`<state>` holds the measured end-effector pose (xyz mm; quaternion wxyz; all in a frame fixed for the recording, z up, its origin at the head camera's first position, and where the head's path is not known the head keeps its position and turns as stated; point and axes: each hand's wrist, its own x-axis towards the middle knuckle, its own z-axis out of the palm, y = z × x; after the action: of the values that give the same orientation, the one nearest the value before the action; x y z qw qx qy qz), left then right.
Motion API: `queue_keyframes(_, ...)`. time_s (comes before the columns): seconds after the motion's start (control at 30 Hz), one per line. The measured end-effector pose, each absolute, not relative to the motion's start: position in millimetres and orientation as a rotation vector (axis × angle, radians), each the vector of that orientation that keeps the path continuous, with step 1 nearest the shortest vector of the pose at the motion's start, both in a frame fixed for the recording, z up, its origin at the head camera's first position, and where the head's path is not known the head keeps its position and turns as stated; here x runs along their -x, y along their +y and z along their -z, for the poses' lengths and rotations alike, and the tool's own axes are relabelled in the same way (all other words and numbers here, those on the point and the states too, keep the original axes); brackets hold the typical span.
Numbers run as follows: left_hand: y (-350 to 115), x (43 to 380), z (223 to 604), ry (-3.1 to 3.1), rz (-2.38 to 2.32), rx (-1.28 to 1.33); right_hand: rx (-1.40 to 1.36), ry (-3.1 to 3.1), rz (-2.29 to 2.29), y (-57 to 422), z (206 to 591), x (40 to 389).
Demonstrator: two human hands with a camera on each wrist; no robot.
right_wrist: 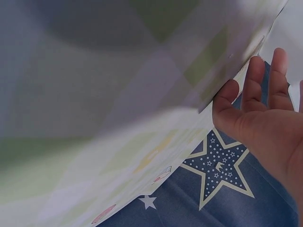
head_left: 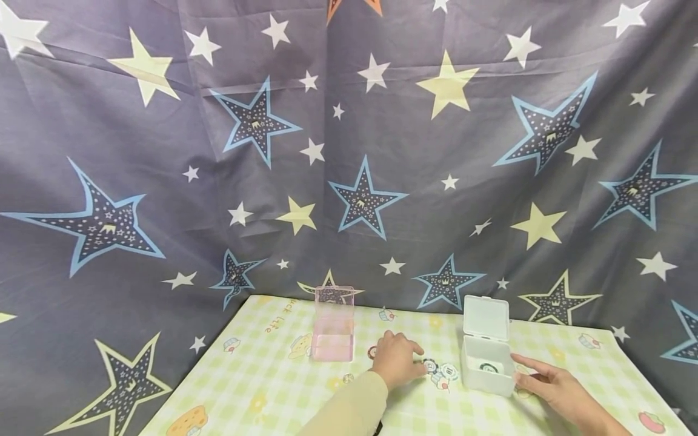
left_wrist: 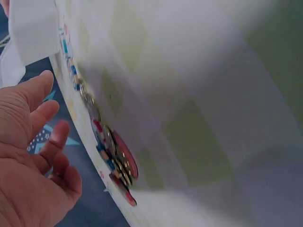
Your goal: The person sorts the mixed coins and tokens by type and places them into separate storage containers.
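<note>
My left hand [head_left: 397,358] hovers just above a spread of poker chips, its fingers loosely bent and nothing visible in its grasp. To its right lie a dark-edged chip [head_left: 429,366] and a pale chip [head_left: 449,371]. A red chip [head_left: 372,352] peeks out on its left. In the left wrist view, several chips and gold-coloured discs [left_wrist: 122,161] lie in a row below the fingers. The white box [head_left: 486,378] stands with its lid raised and a green-edged chip [head_left: 489,368] inside. My right hand [head_left: 551,387] rests its extended fingers against the box's right side.
A clear pink box [head_left: 333,348] with its lid up stands left of my left hand. The table [head_left: 229,387] has a green-and-white checked cover with printed cartoons. A dark star-patterned cloth [head_left: 382,260] hangs behind the table's far edge.
</note>
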<state>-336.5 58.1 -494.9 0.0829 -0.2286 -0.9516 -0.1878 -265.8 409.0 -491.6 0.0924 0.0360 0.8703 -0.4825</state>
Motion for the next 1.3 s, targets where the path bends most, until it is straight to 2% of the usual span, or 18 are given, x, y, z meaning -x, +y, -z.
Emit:
queue_keyframes(0.2, 72.2, 332.8, 508.3, -2.869, 0.390, 0.590, 0.003, 2.555, 1.432, 411.9, 497.5, 263.5)
queue_keyframes(0.47, 86.4, 337.6, 529.1, -2.889, 0.405, 0.516, 0.077, 2.588, 1.440, 409.9, 500.9, 261.5)
queue_keyframes(1.07, 91.8, 346.5, 525.6, -2.927, 0.529, 0.406, 0.007, 2.555, 1.446, 412.9, 494.2, 265.0)
queue_keyframes(1.3, 92.5, 344.4, 521.7, -2.893, 0.625, 0.442, -0.022, 2.569, 1.427, 413.7, 491.2, 264.9)
